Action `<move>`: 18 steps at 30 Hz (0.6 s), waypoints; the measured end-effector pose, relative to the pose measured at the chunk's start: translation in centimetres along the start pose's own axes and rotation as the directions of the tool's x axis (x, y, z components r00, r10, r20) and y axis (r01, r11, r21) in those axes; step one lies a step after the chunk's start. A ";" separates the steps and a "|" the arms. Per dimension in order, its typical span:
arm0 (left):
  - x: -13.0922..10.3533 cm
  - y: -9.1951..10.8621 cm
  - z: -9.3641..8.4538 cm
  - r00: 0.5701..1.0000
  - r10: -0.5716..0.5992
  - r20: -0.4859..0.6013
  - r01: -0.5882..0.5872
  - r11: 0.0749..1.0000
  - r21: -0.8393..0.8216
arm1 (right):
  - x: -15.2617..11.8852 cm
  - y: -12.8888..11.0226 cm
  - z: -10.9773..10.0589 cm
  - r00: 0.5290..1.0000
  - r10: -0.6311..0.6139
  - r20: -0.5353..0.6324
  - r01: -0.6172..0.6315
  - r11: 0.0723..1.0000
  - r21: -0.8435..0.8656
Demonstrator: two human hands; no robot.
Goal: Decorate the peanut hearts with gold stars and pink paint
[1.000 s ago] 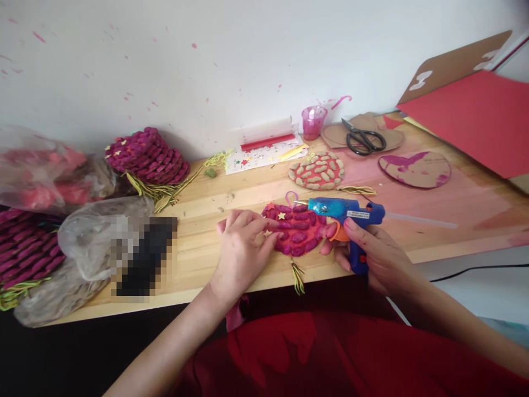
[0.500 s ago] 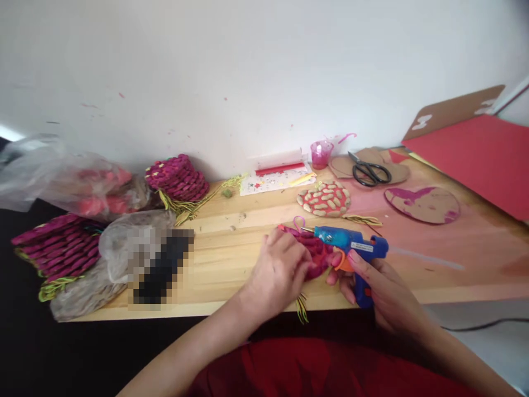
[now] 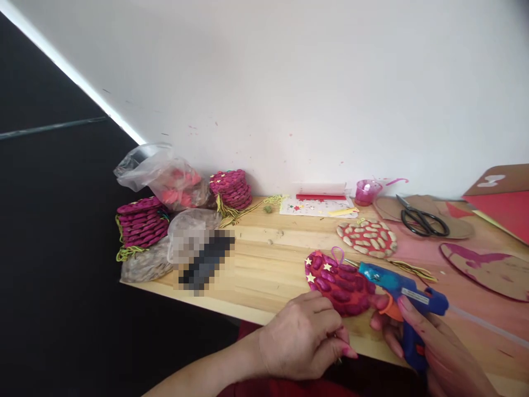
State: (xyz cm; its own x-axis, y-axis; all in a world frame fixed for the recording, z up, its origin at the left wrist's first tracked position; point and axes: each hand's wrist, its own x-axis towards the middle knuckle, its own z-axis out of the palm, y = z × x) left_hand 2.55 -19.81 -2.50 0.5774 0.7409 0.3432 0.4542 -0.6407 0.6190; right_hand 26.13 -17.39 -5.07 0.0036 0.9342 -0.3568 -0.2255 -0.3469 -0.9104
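My right hand [image 3: 433,331] is wrapped round a blue glue gun [image 3: 425,298], fingers by its orange trigger. The metal nozzle points left over a magenta-painted peanut-shell piece [image 3: 343,286] on a red base. Pale stars [image 3: 311,278] sit on its left part, and a purple loop [image 3: 338,255] stands at its top. My left hand [image 3: 306,336] is closed at the near edge of this piece, over the table's front edge. A speck of yellow-green shows under its fingers; what they hold is hidden.
Behind lie an unpainted peanut piece [image 3: 367,238], black scissors [image 3: 424,221], a pink cup [image 3: 367,193] and a star sheet [image 3: 306,206]. Stacked magenta pieces [image 3: 231,190] and plastic bags [image 3: 165,179] are at left. Cardboard [image 3: 487,270] and red paper [image 3: 504,209] lie right.
The view has swung left, so things sit further right. My left hand has drawn back toward me from the magenta piece's top, uncovering its stars. My right hand still grips the glue gun.
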 end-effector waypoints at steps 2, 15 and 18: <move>-0.3 -0.2 0.0 1.000 0.002 -0.012 -0.002 1.000 0.006 | 0.1 0.0 0.0 1.000 0.021 -0.006 -0.021 1.000 0.018; -1.6 -1.6 -1.4 0.991 0.019 -0.130 -0.018 1.000 0.014 | 0.1 -1.2 0.4 0.997 0.079 -0.025 -0.080 0.996 -0.044; -1.6 -2.3 -2.7 0.989 0.009 -0.144 0.002 0.997 0.081 | -0.3 -1.2 0.6 0.999 0.031 0.008 -0.031 0.999 -0.035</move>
State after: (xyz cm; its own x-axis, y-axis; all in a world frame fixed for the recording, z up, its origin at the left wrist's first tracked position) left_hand -1.22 -18.93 -2.58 0.4777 0.7561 0.4473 0.5093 -0.6532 0.5603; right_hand 25.85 -17.22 -3.76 -0.0116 0.9236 -0.3833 -0.1912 -0.3783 -0.9057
